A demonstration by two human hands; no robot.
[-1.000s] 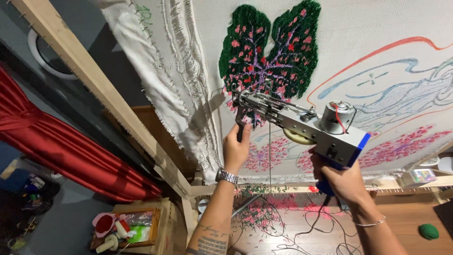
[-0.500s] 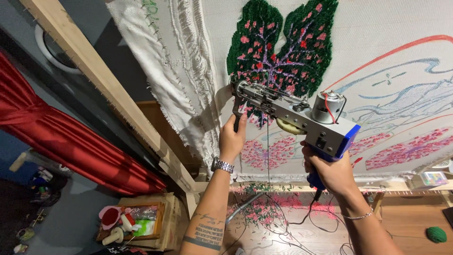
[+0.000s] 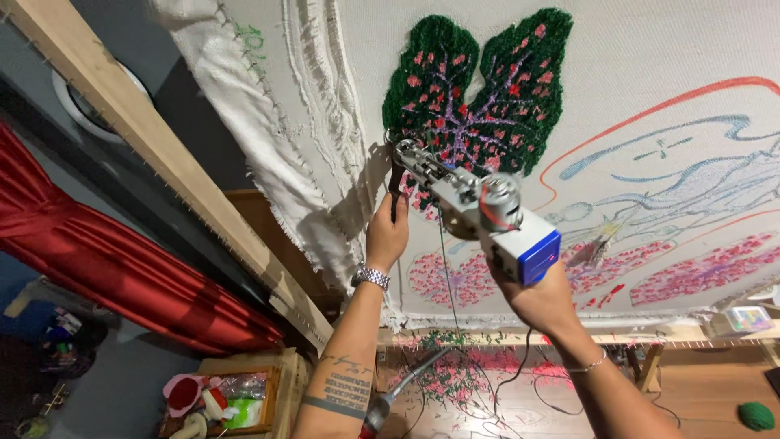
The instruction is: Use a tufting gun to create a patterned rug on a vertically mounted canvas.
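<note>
Since a moment ago I have swung the grey metal tufting gun with the blue rear block (image 3: 475,207) to the left along the cloth, so its nose now sits at the lower left edge of the green tufted leaf shape speckled with pink and red (image 3: 479,93) rather than under its middle. My left hand (image 3: 387,232) is closed around the gun's dark front handle, just below the nose, with the silver metal wristwatch (image 3: 370,277) on that wrist. My right hand (image 3: 543,299) is wrapped from beneath around the rear grip under the blue block, fingers shut on it, and a thin bracelet (image 3: 587,366) circles that wrist. The gun's nose presses against the cream backing cloth (image 3: 650,49), which is stretched across the light wooden frame (image 3: 154,146) and carries drawn outlines in red and blue, plus low pink tufted patches (image 3: 699,272) to the right of my hands. A thin strand of yarn (image 3: 447,276) hangs down from the gun between my forearms. Loose frayed cloth (image 3: 268,138) droops at the frame's left side. Beyond it hangs a red curtain (image 3: 106,268). Below, pink and green yarn scraps (image 3: 455,366) litter the wooden floor, a green yarn ball (image 3: 756,415) lies at the far right, and a wooden crate of odds and ends (image 3: 236,398) stands at lower left.
</note>
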